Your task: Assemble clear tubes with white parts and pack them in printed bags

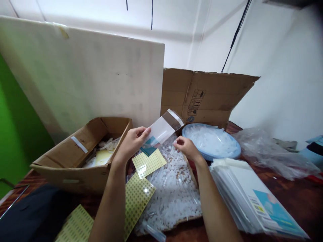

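A clear plastic bag (176,118) with a white strip along its flap holds a white and teal card (161,129). My left hand (135,139) is closed on the bag's left edge, thumb on top. To its right, my right hand (186,147) is curled with its fingertips pinched; whatever they hold is too small to make out. Beneath both hands spreads a heap of small white plastic pieces (174,198). Yellow sheets of small round stickers, one (149,162) just under the bag and another (138,198) nearer me, overlap the heap's left side.
At left stands an open cardboard box (68,179) with scraps inside. A blue basin (224,154) of translucent pieces sits behind my right hand. A stack of white and teal cards (252,195) lies at right, near crumpled clear plastic (277,154). Cardboard (209,97) leans behind.
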Action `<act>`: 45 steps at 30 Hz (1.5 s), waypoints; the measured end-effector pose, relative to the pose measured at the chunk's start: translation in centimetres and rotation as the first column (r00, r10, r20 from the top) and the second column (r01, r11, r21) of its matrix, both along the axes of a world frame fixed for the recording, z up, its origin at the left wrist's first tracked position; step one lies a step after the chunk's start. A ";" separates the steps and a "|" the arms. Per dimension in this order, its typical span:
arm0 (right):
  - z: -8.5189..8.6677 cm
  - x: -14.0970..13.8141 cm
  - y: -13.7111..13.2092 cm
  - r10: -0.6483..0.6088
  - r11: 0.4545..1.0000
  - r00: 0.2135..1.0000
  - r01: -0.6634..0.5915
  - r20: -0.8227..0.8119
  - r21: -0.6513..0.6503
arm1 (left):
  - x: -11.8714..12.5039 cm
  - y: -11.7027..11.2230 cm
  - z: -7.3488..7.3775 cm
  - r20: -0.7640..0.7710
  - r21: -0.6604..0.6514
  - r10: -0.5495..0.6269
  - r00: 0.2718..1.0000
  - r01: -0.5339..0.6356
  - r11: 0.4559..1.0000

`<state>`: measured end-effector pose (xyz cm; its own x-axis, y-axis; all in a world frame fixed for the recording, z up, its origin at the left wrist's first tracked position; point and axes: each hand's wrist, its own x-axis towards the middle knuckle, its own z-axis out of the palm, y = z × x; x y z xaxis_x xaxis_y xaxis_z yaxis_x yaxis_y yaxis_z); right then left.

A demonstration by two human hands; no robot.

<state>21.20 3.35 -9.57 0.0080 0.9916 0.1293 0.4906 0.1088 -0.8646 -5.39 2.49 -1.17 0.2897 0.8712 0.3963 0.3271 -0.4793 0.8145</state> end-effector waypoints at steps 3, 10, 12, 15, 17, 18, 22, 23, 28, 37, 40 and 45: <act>2.6 0.1 -0.9 -0.012 0.937 0.921 0.147 -0.390 0.318 | 0.0 -0.2 0.2 -0.033 -0.047 -0.082 0.996 0.080 0.996; 5.3 -0.4 -2.8 0.155 0.776 0.688 0.360 -0.709 0.518 | 1.3 0.0 -0.2 -0.026 -0.100 -0.179 0.983 0.176 0.979; 5.1 -0.4 -3.0 0.175 0.798 0.784 0.241 -0.596 0.552 | 1.9 0.0 -0.2 0.012 -0.100 -0.173 0.985 0.173 0.980; 4.6 -0.4 -2.9 0.250 0.849 0.908 -0.038 -0.337 0.526 | 2.5 -0.1 -0.2 0.055 -0.082 -0.136 0.989 0.140 0.987; 4.3 -0.5 -2.8 0.293 0.872 0.920 -0.144 -0.262 0.468 | 2.5 -0.1 -0.2 0.053 -0.082 -0.117 0.992 0.121 0.989; 4.2 -0.7 -2.7 0.301 0.880 0.917 -0.161 -0.262 0.447 | 2.5 -0.1 -0.3 0.046 -0.088 -0.113 0.993 0.116 0.989; 4.4 -1.9 -2.4 0.261 0.880 0.861 -0.026 -0.437 0.473 | 2.4 0.3 -0.5 0.114 -0.072 -0.049 0.992 0.057 0.996; 4.4 -2.2 -2.3 0.237 0.875 0.830 0.044 -0.504 0.483 | 2.5 0.4 -0.5 0.157 -0.053 -0.012 0.988 0.021 0.998; 4.8 -3.5 -2.2 0.254 0.848 0.743 0.137 -0.619 0.512 | 3.0 0.4 -0.6 0.256 0.020 0.063 0.965 -0.070 0.997; 5.4 -3.1 -3.1 0.415 0.832 0.689 -0.023 -0.594 0.554 | 3.0 0.1 -0.5 0.121 -0.005 -0.051 0.991 0.052 0.999; 5.6 -2.8 -3.5 0.391 0.843 0.751 -0.060 -0.532 0.535 | 3.0 -0.2 -0.2 0.113 0.006 -0.044 0.993 0.044 0.999; 5.8 -2.5 -3.8 0.380 0.845 0.811 -0.108 -0.446 0.523 | 2.7 -0.4 0.1 0.094 0.043 -0.028 0.995 0.024 0.999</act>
<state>18.67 -0.43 -3.76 -0.0262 0.7927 0.6090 -0.1118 0.6031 -0.7898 -2.71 2.09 -1.10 0.2712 0.8458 0.4594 0.2363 -0.5212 0.8201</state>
